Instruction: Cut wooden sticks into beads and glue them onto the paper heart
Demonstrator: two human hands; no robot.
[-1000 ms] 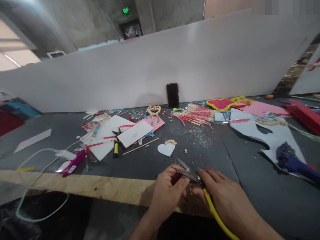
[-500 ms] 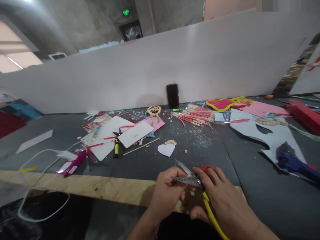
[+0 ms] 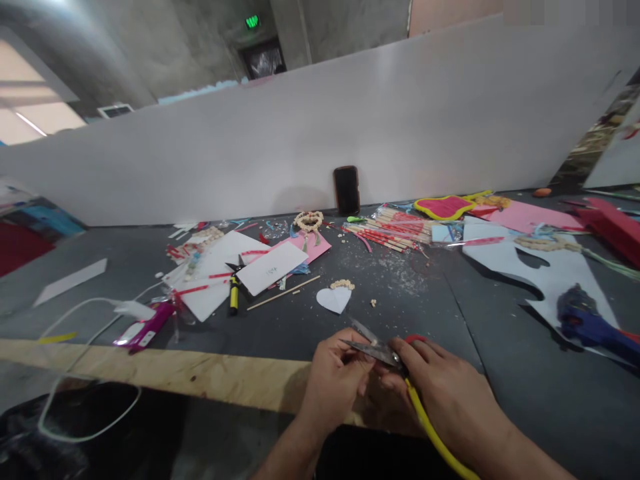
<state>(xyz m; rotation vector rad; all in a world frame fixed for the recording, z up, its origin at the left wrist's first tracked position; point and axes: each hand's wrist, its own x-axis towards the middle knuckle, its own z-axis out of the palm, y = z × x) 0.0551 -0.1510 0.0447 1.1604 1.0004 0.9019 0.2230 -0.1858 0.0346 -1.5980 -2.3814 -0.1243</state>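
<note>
My right hand is wrapped round the scissors, which have red and yellow handles. The blades stand apart and point left, over my left hand. That hand's fingers are pinched together under the lower blade; whatever they hold is too small to make out. Just beyond both hands lies a white paper heart with small pale beads along its upper right edge. A few more beads rest to the right of it.
A thin stick, yellow-handled pliers and white cards lie to the left. A phone leans on the white partition. Red-striped sticks and a blue tool are on the right.
The scissors have tilted, their blades somewhat nearer each other. My right thumb has moved up against the scissors, and my left fingers have shifted slightly under the blade.
</note>
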